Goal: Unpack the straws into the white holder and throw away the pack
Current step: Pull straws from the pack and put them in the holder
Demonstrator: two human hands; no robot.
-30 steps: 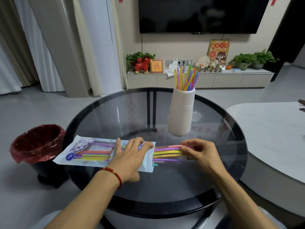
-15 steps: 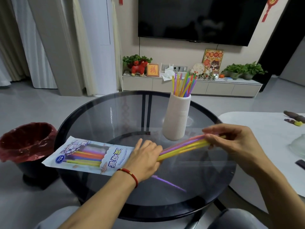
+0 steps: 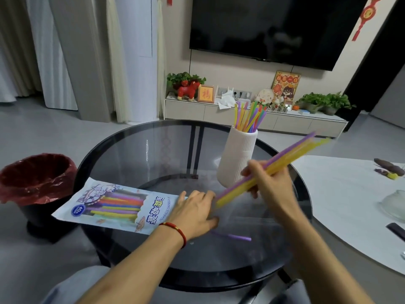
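The straw pack (image 3: pixel 114 206), a flat printed bag with several coloured straws still inside, lies on the round glass table (image 3: pixel 140 154). My left hand (image 3: pixel 195 212) presses flat on its open right end. My right hand (image 3: pixel 270 185) holds a bunch of yellow and purple straws (image 3: pixel 291 156), lifted clear of the pack and slanting up to the right, in front of the white ribbed holder (image 3: pixel 237 159). Several straws stand in the holder. One loose purple straw (image 3: pixel 232 236) lies on the glass near me.
A black bin with a red liner (image 3: pixel 35 178) stands on the floor left of the table. A white table (image 3: pixel 350 194) with small objects adjoins on the right. A TV cabinet with plants and ornaments lines the far wall.
My right hand has drawn the bunch of straws fully out of the pack and raised it up and to the right. My left hand has stayed on the pack's open end.
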